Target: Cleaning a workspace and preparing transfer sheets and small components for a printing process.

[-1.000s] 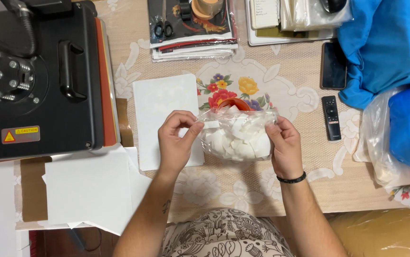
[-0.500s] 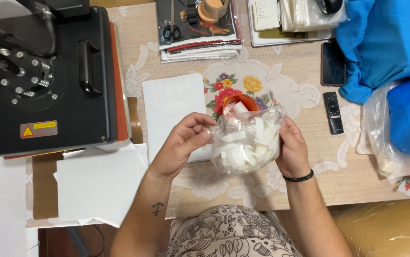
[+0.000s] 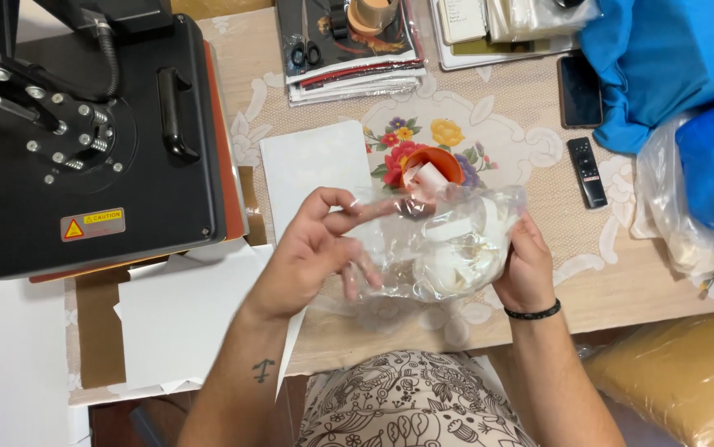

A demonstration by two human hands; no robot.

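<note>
Both hands hold one clear plastic bag [image 3: 439, 244] above the bench [image 3: 622, 290], in front of the person's body. The left hand [image 3: 311, 252] is half open, and its fingers [image 3: 357, 217] pinch the left edge of the bag at the opening. The right hand [image 3: 526, 269] is closed around the right end of the bag, with a black band on the wrist. The two hands are apart, with the bag between them. The bag lies with its long axis from left to right and has white pieces inside; I cannot count them. Just beyond the hands stands one orange cup [image 3: 431, 161]. To the left of the left hand there is one black heat press [image 3: 84, 141].
</note>
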